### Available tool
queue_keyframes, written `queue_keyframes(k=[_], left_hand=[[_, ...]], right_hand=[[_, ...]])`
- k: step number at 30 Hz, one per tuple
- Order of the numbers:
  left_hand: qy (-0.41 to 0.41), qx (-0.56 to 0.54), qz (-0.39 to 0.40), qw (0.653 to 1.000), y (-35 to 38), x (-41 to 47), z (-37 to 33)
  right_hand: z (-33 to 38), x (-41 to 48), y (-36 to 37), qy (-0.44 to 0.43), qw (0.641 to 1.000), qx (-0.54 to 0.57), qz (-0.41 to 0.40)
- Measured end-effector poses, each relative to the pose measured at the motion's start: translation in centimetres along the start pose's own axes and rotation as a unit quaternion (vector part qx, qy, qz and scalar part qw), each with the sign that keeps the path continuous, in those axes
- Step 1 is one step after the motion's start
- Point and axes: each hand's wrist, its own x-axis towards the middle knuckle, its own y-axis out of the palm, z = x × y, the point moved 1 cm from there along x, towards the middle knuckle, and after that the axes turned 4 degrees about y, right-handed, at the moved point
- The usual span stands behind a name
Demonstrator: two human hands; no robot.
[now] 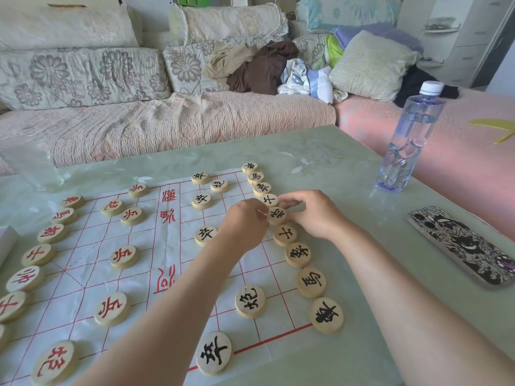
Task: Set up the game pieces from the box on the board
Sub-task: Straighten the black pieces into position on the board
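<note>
On the green table [348, 174] lies a paper board [83, 274] ruled in red lines, and both hands meet near its right edge over one black-lettered piece [276, 215]. The left hand [245, 222] is curled, its fingertips pinching the piece's left rim. The right hand [313, 215] comes in from the other side, finger and thumb bent and closing on the right rim. The piece sits flat in the black row [305, 254] that runs down the board's right edge, between two neighbours and almost touching both. More black discs [250, 300] stand further in on the grid. The red-lettered pieces [37, 254] line the left edge, with others set on points inside that half.

At the left border a white box [7, 240] shows only a corner (its inside is out of view, so its contents cannot be told). Beyond it, at the table's far left, stands a clear plastic container [30, 165]; whether it holds anything cannot be made out.

To the right, well apart from the board, a clear bottle [409, 140] with a white cap stands upright, with a little water pooled at its base. Nearer the camera a phone [462, 246] in a patterned case lies flat. Behind the table a sofa [167, 126] carries cushions and a heap of clothes [267, 68].
</note>
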Motion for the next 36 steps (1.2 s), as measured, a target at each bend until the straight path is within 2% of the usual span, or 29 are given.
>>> queue_keyframes(k=[8, 30, 36], left_hand=[[-0.018, 0.017, 0.000, 1.000, -0.3, 0.3, 0.0], [0.009, -0.022, -0.003, 1.000, 0.3, 0.4, 0.5], [0.010, 0.010, -0.036, 0.999, -1.1, 1.5, 1.0]], right_hand=[[0.0, 0.1, 0.1, 0.008, 1.000, -0.008, 0.001], [0.2, 0.1, -0.2, 0.007, 1.000, 0.010, 0.015], [0.4, 1.0, -0.5, 0.003, 0.999, -0.018, -0.029]])
